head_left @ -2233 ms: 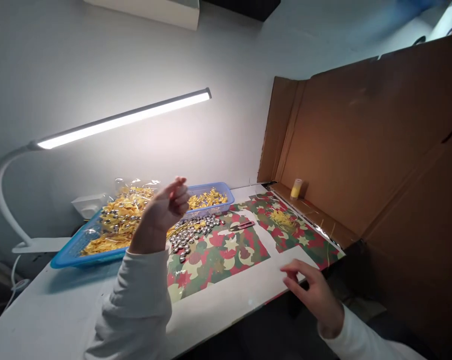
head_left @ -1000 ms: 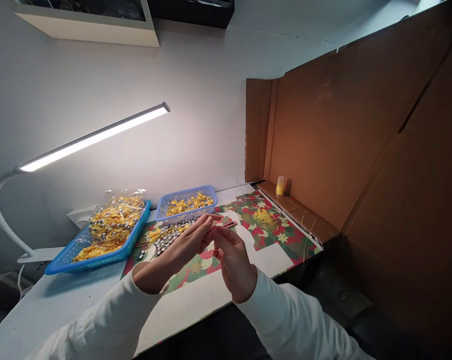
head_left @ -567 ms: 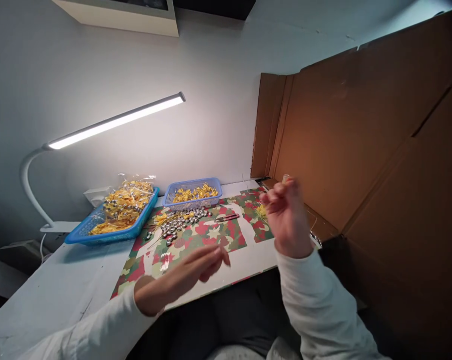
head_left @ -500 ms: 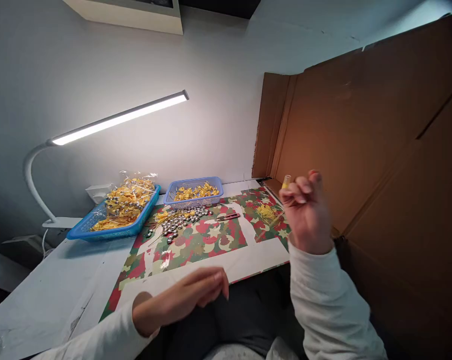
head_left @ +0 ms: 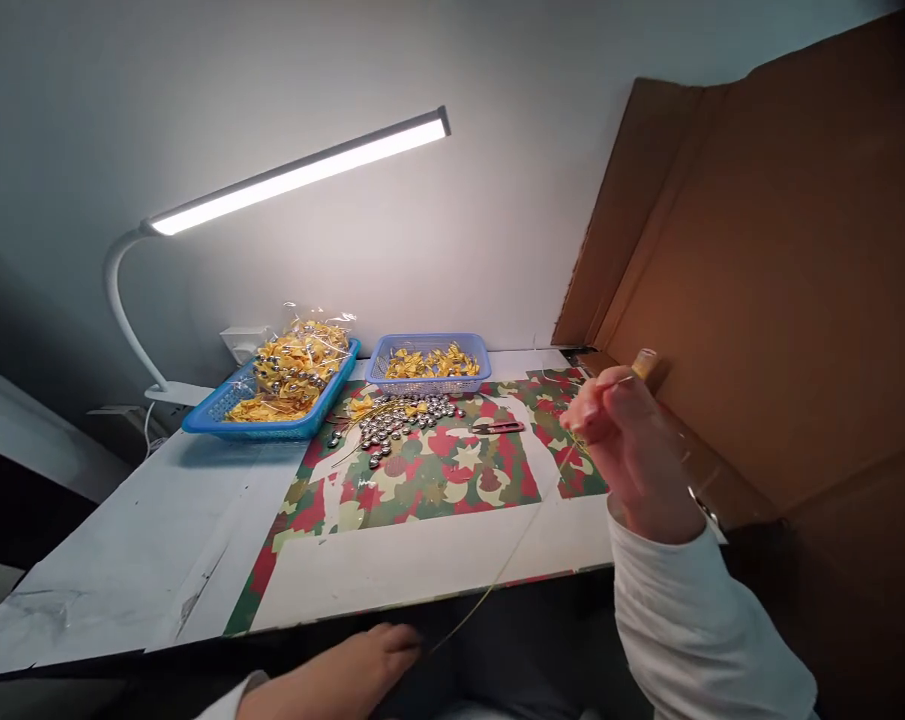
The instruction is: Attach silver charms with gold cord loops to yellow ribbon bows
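Observation:
A thin yellow thread (head_left: 489,592) slants across the front edge of the table, from my left hand up towards my right. My left hand (head_left: 351,665), low at the bottom and blurred, is closed on the thread's lower end. Raised over the table's right side, my right hand (head_left: 628,450) has its fingers bent and pinched together at the thread's upper end; the exact grip is hard to see. Silver beads (head_left: 392,425) lie in a heap on the camouflage-patterned mat (head_left: 422,490). Small thread snips (head_left: 498,427) rest right of them.
A blue basket (head_left: 261,432) holds yellow bows and a clear bag of bows with beads. Behind the beads, a lilac-blue basket (head_left: 428,385) contains more yellow bows. A lit desk lamp (head_left: 302,178) stands left; a cardboard wall (head_left: 782,280) closes off the right.
The view has shifted, so the table things sit further right. My left hand has dropped below the table edge, and the thread now shows stretched between my hands.

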{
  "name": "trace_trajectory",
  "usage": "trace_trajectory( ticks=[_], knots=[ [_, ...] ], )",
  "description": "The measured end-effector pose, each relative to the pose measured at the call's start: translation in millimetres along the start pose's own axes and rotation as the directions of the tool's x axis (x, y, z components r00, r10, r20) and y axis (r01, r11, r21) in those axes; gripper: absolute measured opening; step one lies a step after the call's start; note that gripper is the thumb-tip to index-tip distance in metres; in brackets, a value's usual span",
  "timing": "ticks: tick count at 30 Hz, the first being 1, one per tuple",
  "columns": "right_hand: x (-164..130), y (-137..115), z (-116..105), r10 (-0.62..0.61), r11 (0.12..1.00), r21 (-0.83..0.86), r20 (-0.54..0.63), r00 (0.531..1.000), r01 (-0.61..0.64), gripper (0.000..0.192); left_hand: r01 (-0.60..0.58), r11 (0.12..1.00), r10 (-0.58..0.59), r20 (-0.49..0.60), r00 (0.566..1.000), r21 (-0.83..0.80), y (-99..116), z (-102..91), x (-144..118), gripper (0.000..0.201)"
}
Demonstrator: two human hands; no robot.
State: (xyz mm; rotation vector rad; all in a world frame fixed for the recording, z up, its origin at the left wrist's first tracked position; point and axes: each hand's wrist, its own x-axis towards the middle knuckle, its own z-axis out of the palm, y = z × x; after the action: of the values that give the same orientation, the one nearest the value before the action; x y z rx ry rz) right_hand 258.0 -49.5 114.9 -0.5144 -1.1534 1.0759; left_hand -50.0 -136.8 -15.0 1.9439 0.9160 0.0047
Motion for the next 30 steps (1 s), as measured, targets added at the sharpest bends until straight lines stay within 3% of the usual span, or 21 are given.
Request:
trace_trajectory(
  ticks=[2,3,4,6,8,9,12,15,19,25,30],
  knots=[
    [1.6,15.5,4.6,0.047,0.998,-0.055,0.086,0.995,-0.042,0.019,0.057,0.998,-0.057,0.012,0.998,0.039,5.9,-30.3,-2.7,0.031],
    [2.3,22.4,6.7,0.077,0.995,-0.072,0.126,0.989,-0.069,0.017,0.060,0.997,-0.058,-0.028,0.998,0.054,6.9,-47.5,-0.9,0.026],
    [3.2,28.8,8.7,0.107,0.992,-0.081,0.154,0.982,-0.096,0.015,0.051,0.997,-0.043,-0.137,0.990,0.060,5.8,-65.3,3.2,0.026],
    [5.9,40.6,12.3,0.157,0.986,-0.076,0.164,0.974,-0.146,0.012,0.044,0.989,0.015,-0.396,0.918,0.138,-2.8,-100.0,17.4,0.025],
    [10.0,51.4,14.5,0.205,0.979,-0.052,0.143,0.968,-0.199,0.012,0.174,0.955,0.017,-0.628,0.778,0.242,-17.8,-129.4,35.7,0.025],
    [12.5,56.5,14.8,0.229,0.973,-0.038,0.133,0.964,-0.226,0.013,0.228,0.941,0.005,-0.685,0.729,0.250,-26.1,-141.2,44.8,0.027],
    [19.8,71.1,11.9,0.294,0.955,-0.013,0.121,0.948,-0.295,0.017,0.343,0.904,-0.024,-0.772,0.636,0.254,-47.8,-164.0,66.8,0.031],
    [24.4,87.6,4.5,0.325,0.946,-0.006,0.093,0.941,-0.325,0.021,0.423,0.865,-0.031,-0.811,0.584,0.271,-59.5,-173.3,80.4,0.030],
    [25.1,115.3,-6.5,0.372,0.928,-0.054,0.070,0.926,-0.368,0.023,0.448,0.832,0.005,-0.812,0.584,0.327,-61.0,-178.2,95.2,0.033],
    [19.7,147.5,-9.3,0.483,0.872,-0.107,0.042,0.874,-0.477,0.033,0.355,0.807,0.109,-0.710,0.696,0.472,-47.2,-180.2,133.5,0.026],
    [12.5,157.5,-7.6,0.573,0.816,-0.129,0.049,0.818,-0.563,0.035,0.378,0.806,0.084,-0.719,0.690,0.456,-44.9,-186.1,160.3,0.023]
  ],
)
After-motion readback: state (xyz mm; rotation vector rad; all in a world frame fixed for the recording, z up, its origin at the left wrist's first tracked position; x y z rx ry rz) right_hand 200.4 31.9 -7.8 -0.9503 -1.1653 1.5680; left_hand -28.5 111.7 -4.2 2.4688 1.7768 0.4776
